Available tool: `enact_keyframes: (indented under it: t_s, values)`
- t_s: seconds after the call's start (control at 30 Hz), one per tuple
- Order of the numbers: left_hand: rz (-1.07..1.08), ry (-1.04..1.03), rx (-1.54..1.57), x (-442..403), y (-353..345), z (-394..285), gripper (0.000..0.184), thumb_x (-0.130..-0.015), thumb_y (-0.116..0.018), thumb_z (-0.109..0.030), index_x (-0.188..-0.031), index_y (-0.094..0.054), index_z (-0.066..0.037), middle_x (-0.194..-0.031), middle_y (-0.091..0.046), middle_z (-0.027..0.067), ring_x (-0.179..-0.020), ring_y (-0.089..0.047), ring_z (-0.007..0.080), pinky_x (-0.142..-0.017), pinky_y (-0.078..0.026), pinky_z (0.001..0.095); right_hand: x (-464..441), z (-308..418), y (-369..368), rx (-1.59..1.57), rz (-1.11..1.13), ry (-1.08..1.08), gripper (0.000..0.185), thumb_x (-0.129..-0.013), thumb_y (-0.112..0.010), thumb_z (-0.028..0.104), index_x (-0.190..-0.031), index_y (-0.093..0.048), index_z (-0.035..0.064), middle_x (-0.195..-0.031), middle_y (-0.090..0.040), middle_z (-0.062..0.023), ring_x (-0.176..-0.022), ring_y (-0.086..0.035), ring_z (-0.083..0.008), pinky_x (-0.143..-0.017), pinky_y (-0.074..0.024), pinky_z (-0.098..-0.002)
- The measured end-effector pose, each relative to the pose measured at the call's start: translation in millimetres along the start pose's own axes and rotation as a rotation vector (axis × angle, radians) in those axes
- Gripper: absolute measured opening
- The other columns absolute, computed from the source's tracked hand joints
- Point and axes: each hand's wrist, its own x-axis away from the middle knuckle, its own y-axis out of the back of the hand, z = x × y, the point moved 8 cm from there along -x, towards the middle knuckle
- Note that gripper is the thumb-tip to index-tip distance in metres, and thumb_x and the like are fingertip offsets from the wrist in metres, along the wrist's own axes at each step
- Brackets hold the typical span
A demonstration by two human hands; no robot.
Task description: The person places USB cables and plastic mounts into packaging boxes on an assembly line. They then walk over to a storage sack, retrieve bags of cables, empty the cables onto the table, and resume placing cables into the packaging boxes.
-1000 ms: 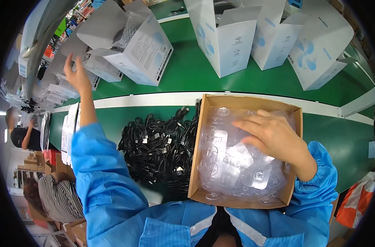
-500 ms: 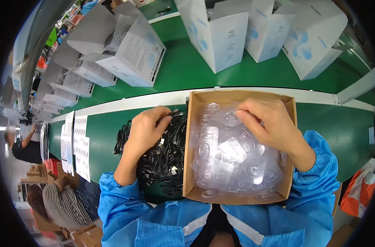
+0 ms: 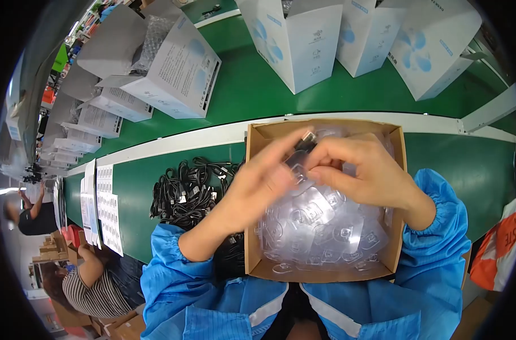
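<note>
Over the cardboard box (image 3: 251, 226), my two hands meet. My left hand (image 3: 263, 175), somewhat blurred, grips a black USB cable (image 3: 304, 144) whose metal plug points up and away. My right hand (image 3: 362, 167) is closed in a pinch on a clear plastic piece (image 3: 297, 171), held close against the cable. Many similar clear plastic pieces (image 3: 326, 226) fill the box below, overlapping one another. Left of the box, partly behind my left forearm, lies a heap of bundled black cables (image 3: 187, 190).
White printed cartons (image 3: 178, 71) with open flaps stand on the green conveyor (image 3: 258, 79) beyond a pale rail (image 3: 184, 133). Label sheets (image 3: 107, 198) lie at the left of the bench. A person in a striped top (image 3: 93, 292) is at lower left. An orange and white bag (image 3: 498, 249) sits at right.
My left hand has moved right from the cable heap to above the box, bringing a cable. My right hand stays over the box with a plastic piece. The cartons appear shifted slightly left.
</note>
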Motion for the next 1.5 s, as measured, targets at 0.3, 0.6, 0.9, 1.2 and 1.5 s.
enact_keyframes:
  t_s: [0.3, 0.6, 0.9, 1.2, 1.5]
  values:
    - [-0.200, -0.034, 0.180, 7.8, 24.3, -2.0, 0.063, -0.094, -0.048, -0.036, -0.137, -0.027, 0.005, -0.099, -0.059, 0.0165, -0.075, -0.063, 0.0203, -0.064, -0.049, 0.0269, -6.1, 18.3, 3.4, 0.499, -0.224, 0.301, 0.022, -0.076, -0.068, 0.010, -0.095, -0.062, -0.0001, -0.078, -0.063, -0.0097, -0.067, -0.060, -0.0231, -0.062, -0.0480, -0.0299]
    - [-0.130, -0.077, 0.217, 12.8, 34.0, -2.2, 0.060, -0.095, -0.047, -0.034, -0.138, -0.028, 0.002, -0.097, -0.060, 0.0188, -0.076, -0.062, 0.0221, -0.066, -0.049, 0.0295, -12.3, -4.6, -23.0, 0.867, 0.050, 0.293, 0.028, -0.078, -0.065, 0.015, -0.102, -0.061, 0.0015, -0.088, -0.063, -0.0124, -0.082, -0.060, -0.0312, -0.071, -0.0482, -0.0355]
    - [-0.106, -0.091, 0.225, 18.9, 43.9, -1.4, 0.060, -0.095, -0.049, -0.033, -0.138, -0.027, 0.002, -0.096, -0.060, 0.0192, -0.077, -0.062, 0.0225, -0.067, -0.049, 0.0302, -20.7, 6.2, -18.0, 0.663, -0.082, 0.219, 0.029, -0.080, -0.064, 0.018, -0.106, -0.060, 0.0040, -0.095, -0.062, -0.0125, -0.087, -0.059, -0.0300, -0.072, -0.0478, -0.0359]
    - [-0.073, -0.111, 0.185, 24.4, 49.8, -3.1, 0.057, -0.095, -0.048, -0.030, -0.137, -0.028, 0.003, -0.095, -0.060, 0.0188, -0.075, -0.062, 0.0216, -0.066, -0.049, 0.0290, -20.9, -3.2, -44.4, 0.796, 0.129, 0.261, 0.030, -0.079, -0.066, 0.023, -0.104, -0.061, 0.0066, -0.098, -0.057, -0.0084, -0.095, -0.054, -0.0294, -0.077, -0.0462, -0.0383]
    - [-0.126, -0.113, 0.131, 28.6, 59.4, -4.7, 0.062, -0.094, -0.048, -0.036, -0.136, -0.028, 0.006, -0.090, -0.061, 0.0183, -0.069, -0.063, 0.0223, -0.059, -0.049, 0.0280, -35.2, 5.0, -42.6, 0.615, 0.066, 0.202, 0.023, -0.082, -0.063, 0.019, -0.100, -0.063, 0.0044, -0.085, -0.058, -0.0111, -0.080, -0.059, -0.0278, -0.070, -0.0473, -0.0367]
